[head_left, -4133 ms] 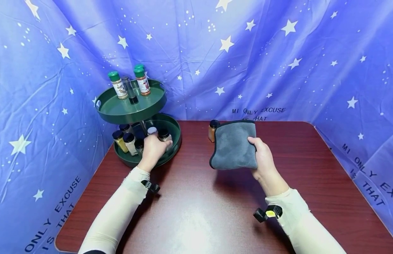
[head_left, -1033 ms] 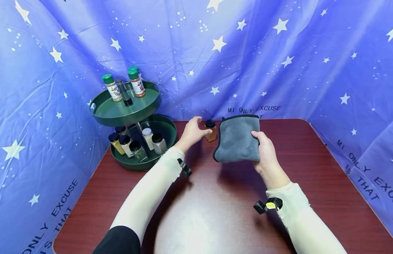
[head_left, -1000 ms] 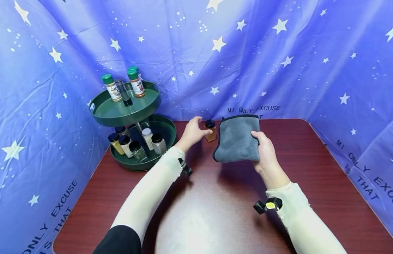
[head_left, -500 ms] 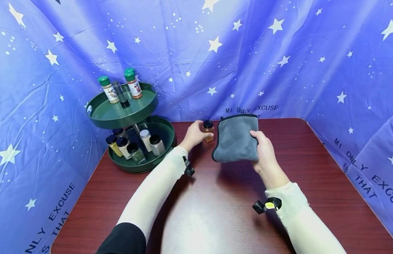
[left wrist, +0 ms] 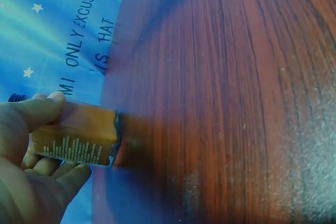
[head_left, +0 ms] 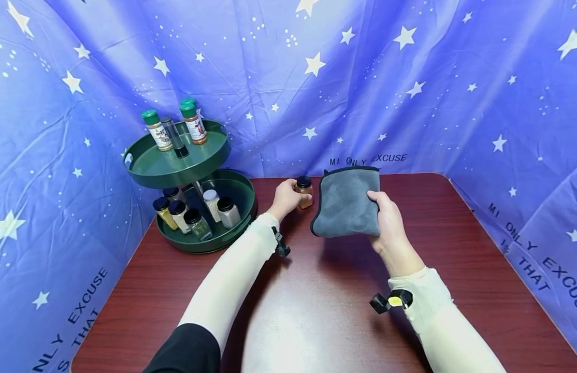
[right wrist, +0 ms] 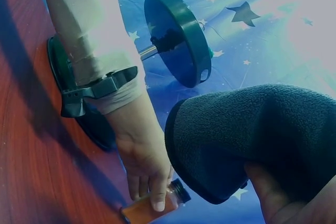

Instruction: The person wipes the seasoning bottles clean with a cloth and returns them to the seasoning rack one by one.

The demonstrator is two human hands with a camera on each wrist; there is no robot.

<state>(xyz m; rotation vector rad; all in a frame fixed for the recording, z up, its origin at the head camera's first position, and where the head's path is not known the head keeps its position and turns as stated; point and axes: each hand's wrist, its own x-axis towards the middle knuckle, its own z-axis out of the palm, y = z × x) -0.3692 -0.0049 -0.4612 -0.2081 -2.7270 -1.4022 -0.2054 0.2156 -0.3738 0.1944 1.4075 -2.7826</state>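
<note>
My left hand (head_left: 286,200) grips a small spice jar (head_left: 304,190) of orange-brown powder with a black lid, thumb on one side and fingers on the other. In the left wrist view, printed text shows on the clear jar (left wrist: 84,132). Whether its base touches the table, I cannot tell. My right hand (head_left: 389,230) holds a folded grey cloth (head_left: 348,204) with black edging, thumb on the near face and the other fingers hidden behind it. The cloth hangs above the table, just right of the jar.
A green two-tier turntable rack (head_left: 195,173) stands on the left of the brown table (head_left: 344,311). Its lower tray (head_left: 246,199) bears several lidded spice jars; on the upper tray (head_left: 209,153) are green-capped shakers (head_left: 193,127) and a clear tube (head_left: 174,140). A starry curtain (head_left: 270,62) surrounds the table.
My left hand has left the lower tray, moved right to the orange-brown spice jar and closed its fingers round it. The right hand keeps the cloth in nearly the same place.
</note>
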